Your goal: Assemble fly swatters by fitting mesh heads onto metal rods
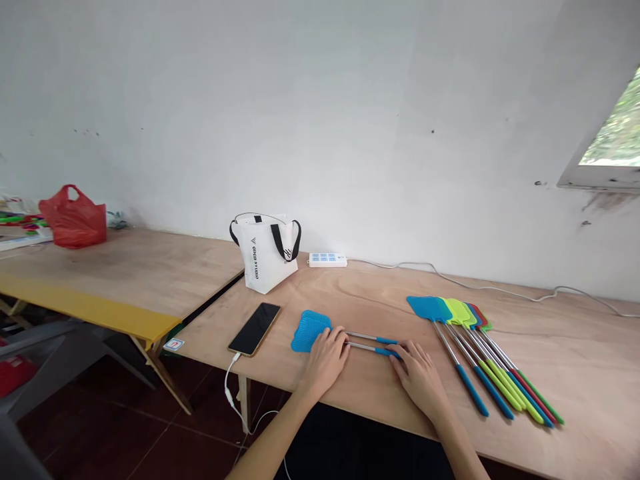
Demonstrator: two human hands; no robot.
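Note:
Two blue fly swatters (pixel 307 331) lie sideways in front of me, heads to the left and blue handles to the right. Their heads overlap, and their metal shafts run side by side. My left hand (pixel 326 357) has its fingers closed over the necks, hiding where head and shaft meet. On the handle ends, my right hand (pixel 419 375) closes its fingers over the nearer blue handle (pixel 377 351). To the right, several fly swatters in blue, yellow-green (pixel 457 310), red and green lie fanned out, their handles toward me.
A phone (pixel 255 329) on a white cable (pixel 229 387) lies left of the swatters. Behind stand a white bag (pixel 265 257) and a power strip (pixel 327 260) along the wall. A red plastic bag (pixel 75 217) sits on the left table (pixel 150 267), across a gap.

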